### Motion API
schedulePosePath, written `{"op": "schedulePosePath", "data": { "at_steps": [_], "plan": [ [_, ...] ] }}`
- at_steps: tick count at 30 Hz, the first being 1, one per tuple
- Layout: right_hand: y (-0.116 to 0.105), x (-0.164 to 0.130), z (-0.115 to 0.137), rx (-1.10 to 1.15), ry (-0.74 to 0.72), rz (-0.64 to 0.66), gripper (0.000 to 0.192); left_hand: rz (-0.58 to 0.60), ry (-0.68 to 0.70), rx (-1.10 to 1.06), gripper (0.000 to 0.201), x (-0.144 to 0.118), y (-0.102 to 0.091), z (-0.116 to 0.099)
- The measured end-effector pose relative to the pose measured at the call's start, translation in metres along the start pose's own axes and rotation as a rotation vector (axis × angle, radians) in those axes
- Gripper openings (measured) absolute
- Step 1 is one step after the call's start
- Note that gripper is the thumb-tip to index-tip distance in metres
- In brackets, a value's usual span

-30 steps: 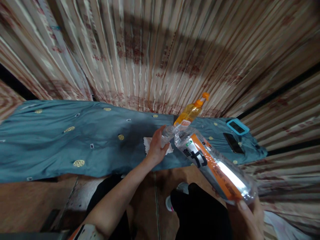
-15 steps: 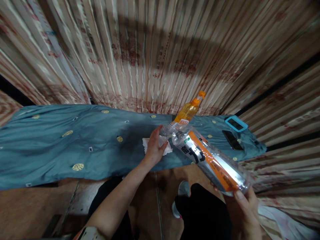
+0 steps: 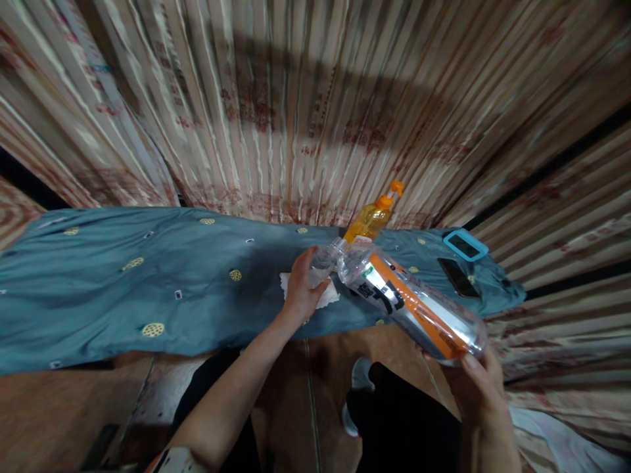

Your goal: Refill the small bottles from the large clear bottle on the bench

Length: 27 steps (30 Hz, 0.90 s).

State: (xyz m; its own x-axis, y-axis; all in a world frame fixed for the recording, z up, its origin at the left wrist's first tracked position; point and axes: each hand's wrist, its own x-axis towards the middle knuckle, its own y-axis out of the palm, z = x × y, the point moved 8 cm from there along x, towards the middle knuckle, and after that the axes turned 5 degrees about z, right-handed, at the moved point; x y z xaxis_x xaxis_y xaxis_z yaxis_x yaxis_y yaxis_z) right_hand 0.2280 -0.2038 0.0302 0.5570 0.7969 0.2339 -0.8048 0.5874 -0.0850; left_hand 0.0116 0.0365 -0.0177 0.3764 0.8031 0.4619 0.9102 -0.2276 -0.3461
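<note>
Head view: large bottle (image 3: 411,303) lower, flatter in right hand (image 3: 480,387); left hand (image 3: 300,286) still gripping small bottle (image 3: 323,259).

Looks like a home room: striped curtains (image 3: 305,98) across the top, blue patterned cloth (image 3: 123,282) over a low bench, tiled floor (image 3: 59,407) at lower left.

**Dim, warm light with wide-angle bending**

The scene is lit dimly from overhead. A broad dark shadow is cast across the striped curtain (image 3: 315,98). Glare is seen on the clear bottle (image 3: 414,309). Edges are stretched and smeared; the centre is rendered sharper.
</note>
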Motion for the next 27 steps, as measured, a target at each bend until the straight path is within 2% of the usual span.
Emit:
{"op": "schedulePosePath", "data": {
  "at_steps": [4,10,19,27],
  "plan": [
    [-0.010,0.012,-0.005,0.122,0.065,-0.002,0.056,0.001,-0.004,0.020,0.073,-0.001,0.001,-0.001],
    [-0.019,0.024,-0.008,0.156,0.083,-0.008,0.058,-0.001,-0.025,0.030,0.072,0.000,0.001,-0.004],
    [-0.018,0.033,-0.002,0.148,0.112,0.013,0.060,0.000,-0.044,0.038,0.072,-0.001,0.000,-0.006],
    [-0.016,0.025,0.001,0.134,0.100,-0.029,0.063,0.007,-0.033,0.030,0.072,-0.001,0.001,-0.006]
  ]
}}
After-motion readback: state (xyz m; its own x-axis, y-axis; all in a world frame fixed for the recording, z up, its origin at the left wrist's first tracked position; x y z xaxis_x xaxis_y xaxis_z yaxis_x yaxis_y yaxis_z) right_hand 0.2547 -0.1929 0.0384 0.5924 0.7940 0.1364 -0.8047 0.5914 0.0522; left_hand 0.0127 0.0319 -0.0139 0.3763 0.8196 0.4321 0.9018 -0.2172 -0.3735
